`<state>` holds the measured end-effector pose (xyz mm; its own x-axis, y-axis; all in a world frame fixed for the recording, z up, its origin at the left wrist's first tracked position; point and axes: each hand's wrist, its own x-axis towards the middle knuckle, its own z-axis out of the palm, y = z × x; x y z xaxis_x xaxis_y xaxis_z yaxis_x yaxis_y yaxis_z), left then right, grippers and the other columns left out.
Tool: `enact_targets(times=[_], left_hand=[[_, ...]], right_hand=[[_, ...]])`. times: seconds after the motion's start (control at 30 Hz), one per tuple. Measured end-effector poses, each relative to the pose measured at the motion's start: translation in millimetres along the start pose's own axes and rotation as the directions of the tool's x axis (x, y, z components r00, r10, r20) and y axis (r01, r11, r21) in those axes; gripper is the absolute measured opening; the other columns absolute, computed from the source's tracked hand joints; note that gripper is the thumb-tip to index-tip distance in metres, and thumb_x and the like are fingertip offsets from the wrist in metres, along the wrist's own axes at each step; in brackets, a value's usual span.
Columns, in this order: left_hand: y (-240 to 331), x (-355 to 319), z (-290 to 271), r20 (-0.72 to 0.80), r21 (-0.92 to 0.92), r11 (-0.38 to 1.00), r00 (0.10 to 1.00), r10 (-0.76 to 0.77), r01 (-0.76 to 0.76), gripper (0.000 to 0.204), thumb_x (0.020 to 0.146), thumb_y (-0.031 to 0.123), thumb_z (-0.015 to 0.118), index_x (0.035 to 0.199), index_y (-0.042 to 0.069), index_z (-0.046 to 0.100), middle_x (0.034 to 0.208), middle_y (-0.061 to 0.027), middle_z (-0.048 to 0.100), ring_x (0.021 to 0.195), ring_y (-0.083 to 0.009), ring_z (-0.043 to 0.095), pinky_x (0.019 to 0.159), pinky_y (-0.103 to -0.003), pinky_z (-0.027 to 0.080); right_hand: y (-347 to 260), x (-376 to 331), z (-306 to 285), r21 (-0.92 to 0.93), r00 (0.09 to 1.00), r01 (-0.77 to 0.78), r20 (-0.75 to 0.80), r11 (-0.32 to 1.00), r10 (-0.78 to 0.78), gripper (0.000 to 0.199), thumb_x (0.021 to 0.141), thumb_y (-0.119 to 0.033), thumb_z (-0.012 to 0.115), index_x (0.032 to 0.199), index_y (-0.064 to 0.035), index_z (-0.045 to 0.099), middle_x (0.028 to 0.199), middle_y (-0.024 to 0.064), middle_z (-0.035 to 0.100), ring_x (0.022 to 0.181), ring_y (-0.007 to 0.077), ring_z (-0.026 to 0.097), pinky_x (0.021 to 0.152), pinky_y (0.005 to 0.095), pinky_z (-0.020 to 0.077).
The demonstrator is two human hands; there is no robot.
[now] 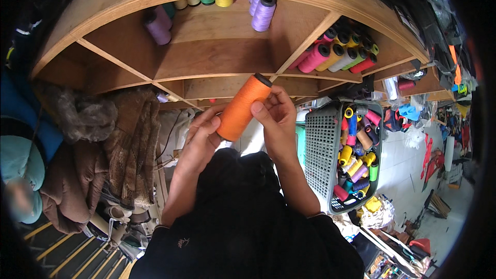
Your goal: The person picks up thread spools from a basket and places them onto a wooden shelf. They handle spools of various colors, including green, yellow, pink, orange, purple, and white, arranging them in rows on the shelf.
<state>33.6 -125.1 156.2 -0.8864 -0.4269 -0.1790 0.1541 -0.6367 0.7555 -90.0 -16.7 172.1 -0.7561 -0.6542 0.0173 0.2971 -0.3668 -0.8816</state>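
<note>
An orange spool of thread (243,107) with a black end cap is held tilted between my two hands, its top leaning to the right. My left hand (202,133) grips the lower end, with the thumb laid along its side. Around the upper part, the fingers of my right hand (276,120) are closed, the thumb pressing on the thread. Just beyond the spool stands a wooden shelf (214,57) with compartments. One compartment holds purple thread spools (264,15); another, to its right, has stacked spools in pink, yellow, grey, green and red (336,57).
To my right sits a dark plastic basket (323,155) full of mixed thread spools (356,168). Brown cloth (75,186) and clear plastic wrap (85,116) hang on the left. Assorted clutter lies on the tiled floor (403,160) at the far right.
</note>
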Motion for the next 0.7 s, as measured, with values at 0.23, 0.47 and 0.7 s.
enact_targets(times=[0.23, 0.47, 0.7], left_hand=[[3, 18, -6, 0.118, 0.756, 0.628, 0.982, 0.147, -0.184, 0.05, 0.073, 0.017, 0.08, 0.115, 0.002, 0.057, 0.11, -0.0116, 0.061, 0.097, -0.0177, 0.059, 0.084, -0.03, 0.046], [4, 52, -16, -0.022, 0.704, 0.667, 0.932, 0.363, -0.243, 0.046, 0.075, 0.01, 0.079, 0.113, -0.003, 0.057, 0.103, -0.0126, 0.059, 0.093, -0.0218, 0.064, 0.081, -0.032, 0.052], [15, 153, -13, 0.111, 0.799, 0.394, 0.754, 0.647, -0.455, 0.044, 0.073, 0.011, 0.076, 0.109, 0.0, 0.054, 0.096, -0.0171, 0.067, 0.09, -0.0305, 0.066, 0.078, -0.039, 0.052]], right_hand=[[21, 5, -11, -0.216, 0.993, 0.018, 0.114, 0.976, 0.007, 0.043, 0.078, -0.004, 0.075, 0.114, -0.0016, 0.052, 0.104, 0.0055, 0.057, 0.097, 0.0137, 0.056, 0.076, 0.0266, 0.0481], [34, 14, -15, -0.406, 0.967, 0.013, 0.237, 0.914, 0.092, 0.058, 0.096, -0.036, 0.05, 0.14, -0.0051, 0.027, 0.124, 0.0137, 0.033, 0.112, 0.0203, 0.039, 0.089, 0.0313, 0.0399], [54, 82, 13, -0.522, 0.968, 0.249, 0.158, 0.816, -0.195, 0.077, 0.093, -0.044, 0.053, 0.147, -0.0039, 0.015, 0.131, 0.0209, 0.027, 0.126, 0.0333, 0.032, 0.105, 0.0411, 0.0308]])
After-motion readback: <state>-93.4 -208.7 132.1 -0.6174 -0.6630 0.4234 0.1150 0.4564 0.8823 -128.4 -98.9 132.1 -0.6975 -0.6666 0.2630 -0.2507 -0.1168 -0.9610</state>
